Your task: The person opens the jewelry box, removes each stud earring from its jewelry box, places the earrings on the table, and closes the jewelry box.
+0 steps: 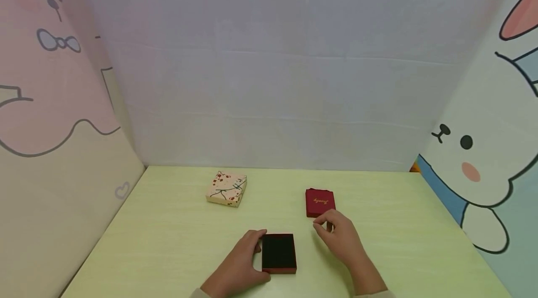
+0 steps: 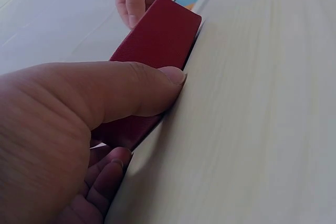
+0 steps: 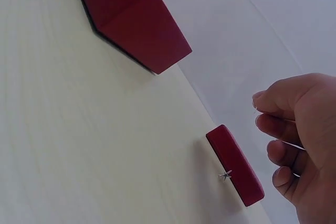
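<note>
My left hand grips a small red jewelry box base with a black padded inside, thumb at its near side, fingers at the far-left corner. My right hand is raised to the right of it, with thumb and index fingertip pinched together. A faint thread-like glint shows at those fingertips in the right wrist view, and a small silver star pendant appears below them; most of its chain is too fine to see. Beyond the right hand lies the red lid with gold lettering.
A cream, floral-patterned square box lies at the back left of the pale yellow-green table. A white cloth stands behind the table, with cartoon-printed panels at both sides.
</note>
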Tool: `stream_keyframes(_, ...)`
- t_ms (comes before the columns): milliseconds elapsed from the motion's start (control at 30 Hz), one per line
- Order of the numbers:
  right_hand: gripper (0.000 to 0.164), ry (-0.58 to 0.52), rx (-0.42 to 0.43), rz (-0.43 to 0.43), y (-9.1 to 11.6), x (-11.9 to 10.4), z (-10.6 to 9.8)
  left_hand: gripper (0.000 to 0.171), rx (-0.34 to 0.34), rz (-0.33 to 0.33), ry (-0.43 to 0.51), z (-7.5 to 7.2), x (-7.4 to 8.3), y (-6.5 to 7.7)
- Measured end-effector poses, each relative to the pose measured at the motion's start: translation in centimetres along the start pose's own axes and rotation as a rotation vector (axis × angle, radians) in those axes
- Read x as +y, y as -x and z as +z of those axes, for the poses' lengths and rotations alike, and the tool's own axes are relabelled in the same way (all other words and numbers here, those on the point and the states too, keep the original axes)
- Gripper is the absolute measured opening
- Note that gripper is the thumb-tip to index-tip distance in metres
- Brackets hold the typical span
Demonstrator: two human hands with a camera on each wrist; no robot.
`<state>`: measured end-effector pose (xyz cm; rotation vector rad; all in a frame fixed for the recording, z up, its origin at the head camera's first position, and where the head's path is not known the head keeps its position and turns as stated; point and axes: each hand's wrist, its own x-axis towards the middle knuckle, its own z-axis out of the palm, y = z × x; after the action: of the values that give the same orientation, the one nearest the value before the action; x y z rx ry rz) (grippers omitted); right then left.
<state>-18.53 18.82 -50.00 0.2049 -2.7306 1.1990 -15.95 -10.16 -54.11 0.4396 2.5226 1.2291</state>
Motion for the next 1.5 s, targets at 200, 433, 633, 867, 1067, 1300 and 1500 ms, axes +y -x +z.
stream_keyframes(200,0.014,0.016,0.013,0.013,-0.1,0.7,0.6,0.097,-0.005,-0.009,0.005,0.0,0.0,-0.1)
stream_keyframes(433,0.013,0.064,-0.016,0.047,-0.4,1.5,1.4,0.098,-0.006,-0.014,0.016,0.0,-0.1,-0.2)
stream_keyframes(633,0.013,0.088,-0.034,0.041,-0.5,1.8,1.6,0.097,-0.001,-0.006,0.005,0.1,-0.1,-0.2)
stream_keyframes(867,0.014,0.100,-0.052,0.063,-0.4,1.9,1.8,0.097,-0.001,-0.013,0.004,0.0,-0.1,-0.2)
stream_keyframes(1067,0.013,0.120,-0.063,0.033,-0.4,1.8,1.9,0.097,0.003,-0.013,-0.002,0.0,0.1,0.0)
stream_keyframes(1300,0.013,0.143,-0.081,0.019,-0.4,1.9,2.0,0.097,0.003,-0.015,-0.005,0.0,0.2,0.1)
stream_keyframes(1500,0.013,0.158,-0.090,0.012,-0.4,2.1,2.1,0.097,0.001,-0.014,-0.003,0.0,0.3,0.2)
